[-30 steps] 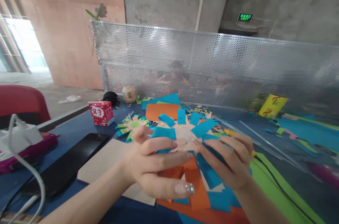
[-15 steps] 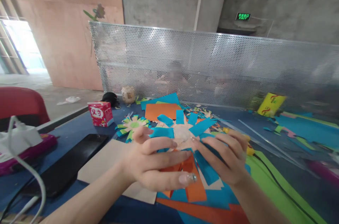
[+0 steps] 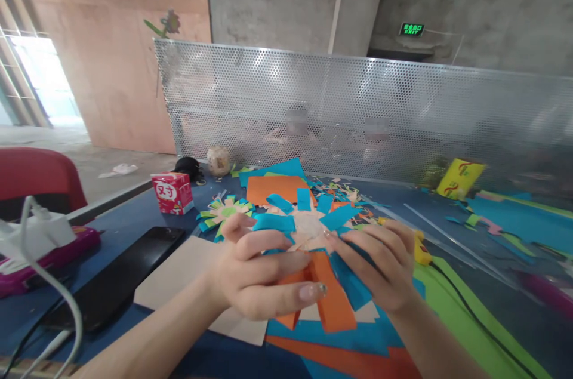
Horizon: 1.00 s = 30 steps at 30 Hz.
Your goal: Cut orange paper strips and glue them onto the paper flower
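Observation:
I hold a paper flower [image 3: 308, 227] above the table, with blue strip petals on top, orange ones [image 3: 333, 298] below and a pale round centre. My left hand [image 3: 259, 274] grips its left side, fingers curled round the petals. On the right side my right hand [image 3: 380, 265] pinches the blue and orange strips. A yellow glue-gun tip [image 3: 421, 250] shows just behind that hand.
A finished green and blue paper flower [image 3: 226, 212] lies behind, with orange [image 3: 268, 188] and blue sheets. A red carton [image 3: 172, 193], black phone [image 3: 120, 274], beige card [image 3: 179, 271], white charger [image 3: 38, 236] sit left. A perforated metal screen [image 3: 358, 110] closes the table's far edge.
The orange petals under the flower have been drawn up and folded closer under my left thumb. Both hands stay on the flower, shifted slightly left and nearer.

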Each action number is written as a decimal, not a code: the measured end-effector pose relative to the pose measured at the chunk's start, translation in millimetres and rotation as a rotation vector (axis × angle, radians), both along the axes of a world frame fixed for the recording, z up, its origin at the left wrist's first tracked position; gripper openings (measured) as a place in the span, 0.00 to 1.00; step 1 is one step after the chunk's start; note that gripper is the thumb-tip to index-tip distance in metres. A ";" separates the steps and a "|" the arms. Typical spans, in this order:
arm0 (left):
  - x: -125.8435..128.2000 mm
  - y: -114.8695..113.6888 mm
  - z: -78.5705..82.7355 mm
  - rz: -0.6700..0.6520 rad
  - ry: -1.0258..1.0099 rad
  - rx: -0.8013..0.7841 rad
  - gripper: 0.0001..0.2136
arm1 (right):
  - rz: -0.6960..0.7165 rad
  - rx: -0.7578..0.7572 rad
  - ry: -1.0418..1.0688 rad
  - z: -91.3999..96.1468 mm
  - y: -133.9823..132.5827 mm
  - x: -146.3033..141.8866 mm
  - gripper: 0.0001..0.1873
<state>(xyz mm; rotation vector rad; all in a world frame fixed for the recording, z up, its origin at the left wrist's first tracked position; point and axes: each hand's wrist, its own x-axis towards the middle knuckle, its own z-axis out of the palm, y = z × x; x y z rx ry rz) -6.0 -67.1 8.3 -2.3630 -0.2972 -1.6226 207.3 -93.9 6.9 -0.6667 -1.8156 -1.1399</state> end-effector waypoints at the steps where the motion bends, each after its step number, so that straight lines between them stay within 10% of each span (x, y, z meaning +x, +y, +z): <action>1: -0.2 4.0 2.4 -0.008 0.003 0.133 0.15 | 0.009 -0.030 0.028 -1.0 1.9 1.2 0.10; 7: -1.6 23.3 16.8 0.049 -0.203 0.176 0.30 | -0.025 -0.307 0.585 -1.2 23.6 14.5 0.06; 10: -2.5 36.7 18.2 -0.070 -0.389 -0.053 0.21 | -0.029 -0.715 0.941 -1.4 35.8 22.7 0.12; 15: 0.9 61.0 6.2 -0.129 -0.512 -0.605 0.15 | 0.356 -1.139 1.274 -21.1 57.5 32.9 0.17; 21: 3.2 82.3 -15.3 -0.126 -0.454 -1.025 0.11 | 0.522 -1.202 1.361 -37.3 69.3 34.0 0.20; 30: 6.4 72.4 -27.2 0.352 0.252 -0.899 0.13 | 0.501 -1.124 1.395 -37.7 73.9 39.1 0.20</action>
